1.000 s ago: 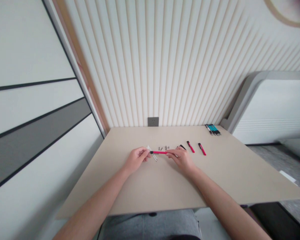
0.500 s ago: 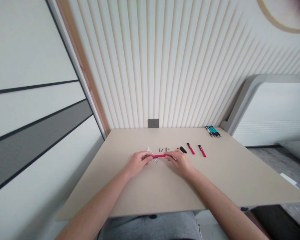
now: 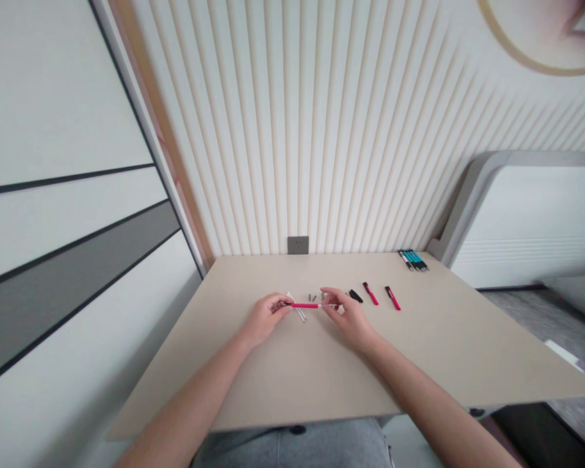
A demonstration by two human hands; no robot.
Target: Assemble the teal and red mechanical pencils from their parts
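My left hand (image 3: 264, 316) pinches the black end of a red pen barrel (image 3: 305, 305), held level just above the table. My right hand (image 3: 348, 317) has its thumb and a finger closed on a thin pale refill (image 3: 322, 305) that sticks out of the barrel's right end. The other right fingers are partly raised. Below the barrel lie several white refills (image 3: 299, 314). Small grey metal parts (image 3: 312, 298) rest just beyond, some hidden by my right fingers. Black pieces like pen clips (image 3: 355, 296) lie to the right of that hand.
Two red pens with black tops, one (image 3: 371, 294) left of the other (image 3: 392, 298), lie on the beige table (image 3: 283, 377). Several blue and black pens (image 3: 414, 260) sit in a row at the far right corner. A ribbed wall with a socket (image 3: 298, 245) borders the back.
My hands have shifted slightly on the pen. The right fingers have moved off the red barrel's end, and a pale refill now shows between them and the barrel. The view has tilted slightly.
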